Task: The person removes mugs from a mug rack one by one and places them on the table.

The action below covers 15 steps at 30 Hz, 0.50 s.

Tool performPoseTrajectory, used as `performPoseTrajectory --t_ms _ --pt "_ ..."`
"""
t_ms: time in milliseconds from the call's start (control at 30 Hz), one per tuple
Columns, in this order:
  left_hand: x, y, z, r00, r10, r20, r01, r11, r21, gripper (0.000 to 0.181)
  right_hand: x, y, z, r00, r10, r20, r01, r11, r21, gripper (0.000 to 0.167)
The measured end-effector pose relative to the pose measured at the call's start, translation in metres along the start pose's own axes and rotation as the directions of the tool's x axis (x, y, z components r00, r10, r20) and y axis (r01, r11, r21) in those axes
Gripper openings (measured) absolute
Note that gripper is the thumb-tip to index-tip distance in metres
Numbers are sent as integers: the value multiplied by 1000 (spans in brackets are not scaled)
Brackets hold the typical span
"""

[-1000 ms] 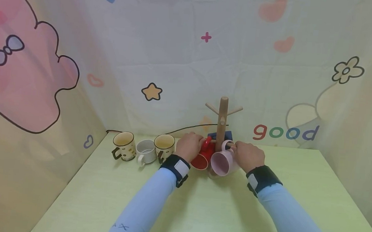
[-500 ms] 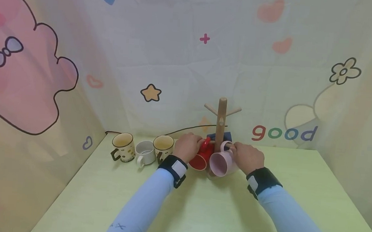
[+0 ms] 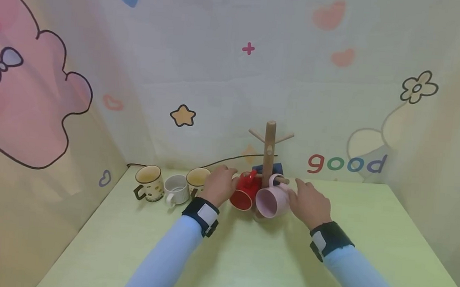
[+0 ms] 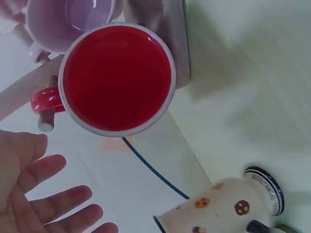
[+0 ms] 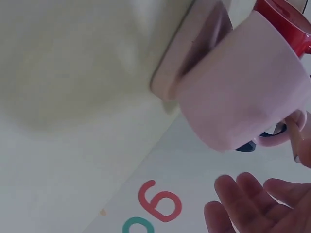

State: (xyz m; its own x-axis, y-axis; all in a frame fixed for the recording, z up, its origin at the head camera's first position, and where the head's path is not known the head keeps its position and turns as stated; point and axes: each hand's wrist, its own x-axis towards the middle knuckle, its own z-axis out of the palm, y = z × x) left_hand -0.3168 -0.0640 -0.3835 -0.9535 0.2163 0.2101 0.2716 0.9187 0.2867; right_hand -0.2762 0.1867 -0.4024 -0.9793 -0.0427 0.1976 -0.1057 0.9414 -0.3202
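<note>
A red mug (image 3: 243,194) and a pink mug (image 3: 271,202) hang by their handles from the lower pegs of a wooden mug tree (image 3: 269,151). My left hand (image 3: 219,185) is just left of the red mug; in the left wrist view its fingers (image 4: 63,196) are spread and apart from the peg. To the right of the pink mug is my right hand (image 3: 311,205). The right wrist view has its fingers (image 5: 243,199) loosely extended below the mug, holding nothing. Its thumb is close to the peg's end; whether they touch I cannot tell.
To the left stand a spotted cream mug (image 3: 150,183), a white ribbed cup (image 3: 176,189) and another cream mug (image 3: 196,178), partly behind my left hand. A dark blue object (image 3: 278,169) lies behind the tree. A curtain (image 3: 218,84) backs the pale green table (image 3: 241,261).
Both hands have come away from the peg ends, the left one moving left and the right one slightly right. The two mugs stay hanging on the tree. The head view has shifted a little.
</note>
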Motion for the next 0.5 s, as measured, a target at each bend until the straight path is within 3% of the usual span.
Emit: performPoseTrajectory --t_ms 100,300,400,500 --pt "-12 -7 -4 1000 -11 1 11 1000 -20 36 -7 5 8 999 4 -32 -4 1000 14 51" --pt "-40 -17 -2 999 -4 46 1 998 61 41 -21 13 26 998 -19 -54 21 999 27 60" --pt "-56 -19 0 994 2 109 -11 997 78 45 -24 15 35 997 -50 -67 53 998 43 71" --pt "-71 -20 3 979 4 206 -26 995 101 56 -25 16 43 993 -79 -87 84 995 61 81"
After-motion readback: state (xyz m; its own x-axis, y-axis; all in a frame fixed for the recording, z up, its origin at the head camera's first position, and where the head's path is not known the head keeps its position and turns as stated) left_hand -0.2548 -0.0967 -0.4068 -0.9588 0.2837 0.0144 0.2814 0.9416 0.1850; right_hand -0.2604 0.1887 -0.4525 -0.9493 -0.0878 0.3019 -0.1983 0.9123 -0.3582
